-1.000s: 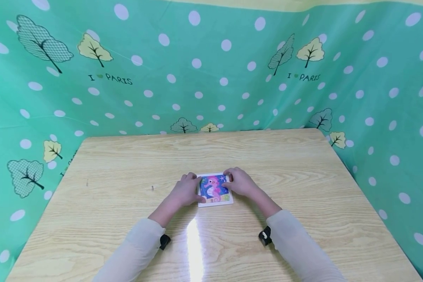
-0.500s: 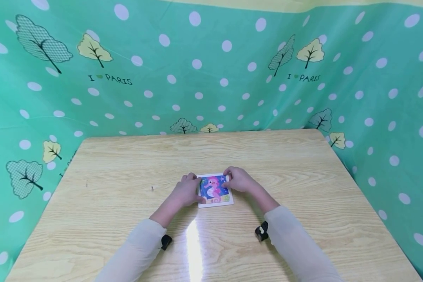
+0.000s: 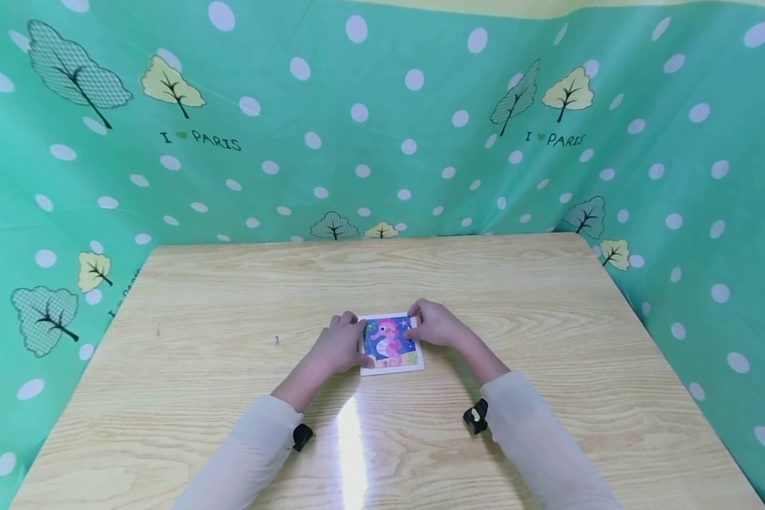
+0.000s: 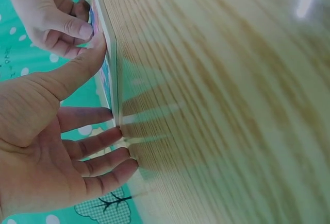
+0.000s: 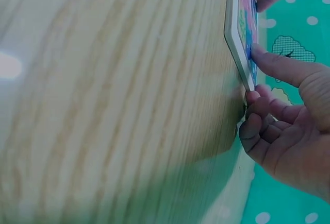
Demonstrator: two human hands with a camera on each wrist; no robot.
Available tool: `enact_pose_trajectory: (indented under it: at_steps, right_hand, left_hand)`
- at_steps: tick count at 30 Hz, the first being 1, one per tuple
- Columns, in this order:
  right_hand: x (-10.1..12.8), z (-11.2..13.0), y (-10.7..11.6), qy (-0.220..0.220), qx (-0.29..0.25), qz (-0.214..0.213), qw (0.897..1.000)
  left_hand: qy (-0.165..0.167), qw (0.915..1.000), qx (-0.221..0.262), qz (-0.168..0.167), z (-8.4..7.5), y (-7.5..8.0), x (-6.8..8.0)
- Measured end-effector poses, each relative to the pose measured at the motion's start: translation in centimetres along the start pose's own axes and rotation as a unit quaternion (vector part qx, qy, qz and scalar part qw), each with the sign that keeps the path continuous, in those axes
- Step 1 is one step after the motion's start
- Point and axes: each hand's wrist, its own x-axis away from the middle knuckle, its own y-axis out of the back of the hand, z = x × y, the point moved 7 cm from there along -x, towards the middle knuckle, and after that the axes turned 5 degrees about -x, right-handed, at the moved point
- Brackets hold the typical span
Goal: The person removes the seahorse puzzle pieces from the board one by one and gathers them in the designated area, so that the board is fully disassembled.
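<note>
A square picture board (image 3: 389,346) with a pink seahorse on blue and a white rim lies flat at mid-table. Along its left side rests my left hand (image 3: 339,345). In the left wrist view, that hand's thumb (image 4: 82,64) presses on the board's face, and its other fingers are spread nearly straight, tips at the edge and the tabletop. At the upper right, my right hand (image 3: 436,326) pinches the board. The right wrist view shows its thumb (image 5: 278,65) on the picture and curled fingers (image 5: 263,123) at the edge.
The wood-grain table (image 3: 516,297) carries a bright streak of reflected light in front of the board. A green polka-dot curtain (image 3: 382,127) with printed trees hangs behind and at both sides. A small dark mark (image 3: 277,341) shows left of the hands.
The right forearm has shifted slightly inward to the left. Both hands stay at the same places on the board, and the head view has tilted a little.
</note>
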Motion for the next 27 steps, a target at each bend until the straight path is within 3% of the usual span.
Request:
enact_pose_trajectory:
  at_steps: [7, 27]
  right_hand:
    - [-0.07, 0.54, -0.05, 0.001, 0.016, 0.003, 1.000]
    - [-0.77, -0.23, -0.23, -0.030, -0.050, 0.023, 0.998]
  left_hand:
    - [0.001, 1.0000, -0.001, 0.001, 0.13, -0.08, -0.03]
    - [0.009, 0.9999, -0.002, 0.010, 0.19, -0.35, -0.18]
